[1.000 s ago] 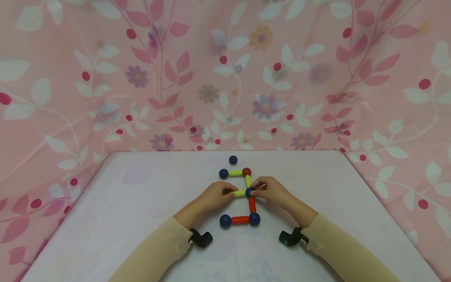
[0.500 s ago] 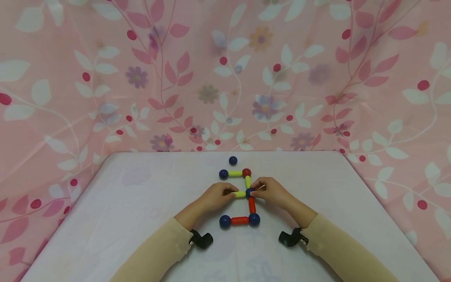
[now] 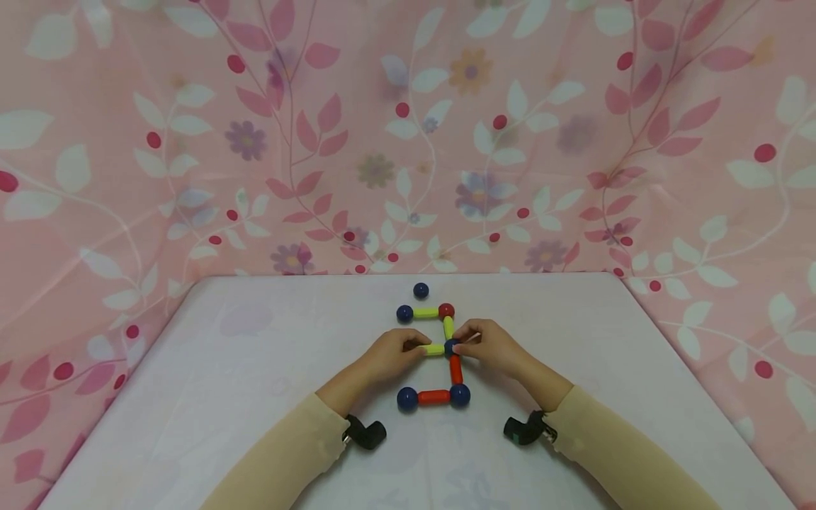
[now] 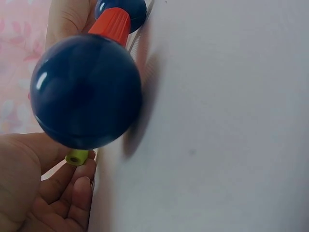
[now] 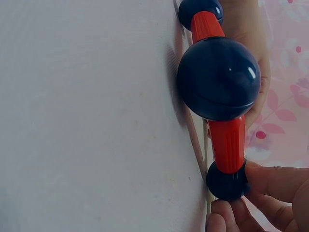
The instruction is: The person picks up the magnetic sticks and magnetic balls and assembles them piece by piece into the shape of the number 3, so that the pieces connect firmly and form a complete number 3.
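My left hand [image 3: 393, 353] pinches the outer end of a yellow-green rod [image 3: 435, 350], whose inner end meets a blue ball [image 3: 450, 348]. Thumb and fingers of my right hand [image 3: 496, 348] grip that same ball, also seen in the right wrist view as a blue ball [image 5: 227, 182]. From it another yellow-green rod [image 3: 448, 327] runs back to a red ball [image 3: 446, 311], and a red rod [image 3: 455, 370] comes forward to a near blue ball [image 3: 460, 395]. In the left wrist view a big blue ball [image 4: 87, 92] partly hides the rod in my left hand.
From the red ball a yellow-green rod [image 3: 425, 313] leads left to a blue ball [image 3: 404, 314]. In front, a red rod [image 3: 434, 398] ends at a left blue ball [image 3: 408, 399]. A loose blue ball [image 3: 421, 290] lies near the back edge of the white table [image 3: 255, 368].
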Available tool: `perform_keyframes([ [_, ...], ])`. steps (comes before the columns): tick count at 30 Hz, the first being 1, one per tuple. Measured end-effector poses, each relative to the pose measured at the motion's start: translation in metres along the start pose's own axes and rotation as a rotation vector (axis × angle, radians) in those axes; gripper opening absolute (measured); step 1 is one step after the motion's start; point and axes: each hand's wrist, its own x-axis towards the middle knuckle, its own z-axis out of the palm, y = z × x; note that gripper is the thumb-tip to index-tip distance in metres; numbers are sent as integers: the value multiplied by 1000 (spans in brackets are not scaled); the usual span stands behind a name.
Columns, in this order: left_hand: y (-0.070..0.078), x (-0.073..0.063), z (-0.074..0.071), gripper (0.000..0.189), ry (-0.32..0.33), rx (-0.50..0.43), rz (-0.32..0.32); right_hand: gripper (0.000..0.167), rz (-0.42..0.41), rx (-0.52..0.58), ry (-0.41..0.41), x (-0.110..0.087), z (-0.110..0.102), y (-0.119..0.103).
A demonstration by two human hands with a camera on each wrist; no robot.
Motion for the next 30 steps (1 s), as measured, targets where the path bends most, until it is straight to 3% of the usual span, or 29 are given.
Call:
perform_keyframes([
  [12, 2, 2, 0, 19, 23, -20, -5, 15, 30, 4, 10, 5, 0, 1],
  [21, 1, 2, 1, 20, 39, -26, -45, 15, 52, 5, 16, 5, 2, 1],
  [25, 4, 2, -4, 22, 59, -35, -60, 15, 53, 6, 16, 4, 3, 0],
  [30, 4, 11, -15, 23, 111, -61, -41, 15, 51, 1, 18, 5, 1, 1],
])
